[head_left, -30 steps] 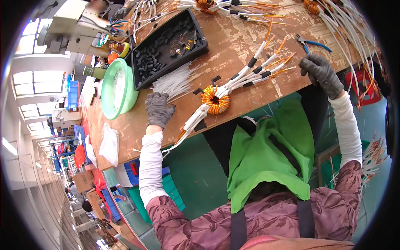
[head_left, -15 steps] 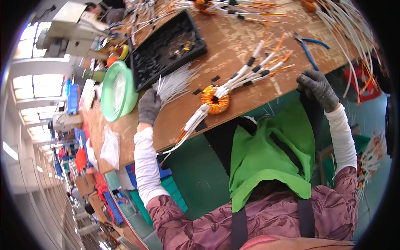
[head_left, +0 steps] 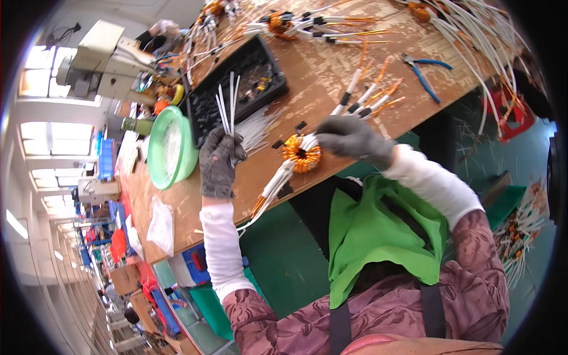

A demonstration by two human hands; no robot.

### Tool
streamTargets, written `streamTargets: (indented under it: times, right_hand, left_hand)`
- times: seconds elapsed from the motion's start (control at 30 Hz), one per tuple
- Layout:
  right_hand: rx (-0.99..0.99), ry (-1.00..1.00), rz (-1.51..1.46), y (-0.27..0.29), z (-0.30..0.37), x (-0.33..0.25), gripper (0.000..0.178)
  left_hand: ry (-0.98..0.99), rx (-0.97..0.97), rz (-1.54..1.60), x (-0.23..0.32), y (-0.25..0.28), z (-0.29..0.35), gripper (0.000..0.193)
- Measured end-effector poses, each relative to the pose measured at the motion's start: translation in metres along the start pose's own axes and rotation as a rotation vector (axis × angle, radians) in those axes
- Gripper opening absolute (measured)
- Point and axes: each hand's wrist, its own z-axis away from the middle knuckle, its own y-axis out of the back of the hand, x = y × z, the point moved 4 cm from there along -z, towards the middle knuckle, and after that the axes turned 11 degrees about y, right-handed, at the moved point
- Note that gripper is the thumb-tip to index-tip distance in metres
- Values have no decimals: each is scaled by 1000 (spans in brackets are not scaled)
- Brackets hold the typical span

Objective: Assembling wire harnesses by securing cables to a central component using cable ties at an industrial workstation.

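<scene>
My left hand (head_left: 220, 163), in a grey glove, is closed around several thin white cable ties (head_left: 227, 109) that stick up from its fingers. A ring-shaped coil wound with copper wire (head_left: 308, 165) lies on the table near its front edge. White-sleeved leads (head_left: 274, 184) run from it toward me, and another bunch runs away to the upper right. Over that bunch, right beside the ring, my gloved right hand (head_left: 354, 139) has its fingers closed on the leads, partly hiding them. Small black pieces (head_left: 300, 126) lie beside the coil. Loose cable ties (head_left: 257, 127) lie next to my left hand.
A black tray (head_left: 260, 68) of small black parts and a green basin (head_left: 188, 155) stand at the left. Blue-handled cutters (head_left: 427, 83) lie at the right. More coils (head_left: 278, 25) rest at the back, and a plastic bag (head_left: 161, 228) lies at the left edge.
My left hand has lifted several cable ties from beside the loose pile. My right hand has moved left from the table's edge to the coil's leads.
</scene>
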Motion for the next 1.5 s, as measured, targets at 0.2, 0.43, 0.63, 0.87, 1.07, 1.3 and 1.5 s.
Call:
streamTargets:
  times: [0.2,0.43,0.63,0.87,1.07,1.3,1.5]
  right_hand:
    - [153,271,-475,-47,-27,-12,28]
    - [445,78,-704,-1,-2,-6,25]
    - [561,56,-736,7,7,13,24]
    - [586,224,-478,13,16,11,23]
    - [612,313,-505,73,46,-4,29]
    - [366,57,-225,25,80,14,20]
    - [351,119,115,34,85,13,19]
  left_hand:
    - [60,-16,-101,-15,-99,39,21]
    - [351,-297,436,-83,-118,38,34]
    - [404,-324,416,-99,-141,50,48]
    - [311,-291,226,-94,-165,59,32]
    - [287,-195,277,-101,-164,68,26]
    - [240,-184,-21,-109,-195,70,27]
    - [57,-46,-159,-88,-179,60,20]
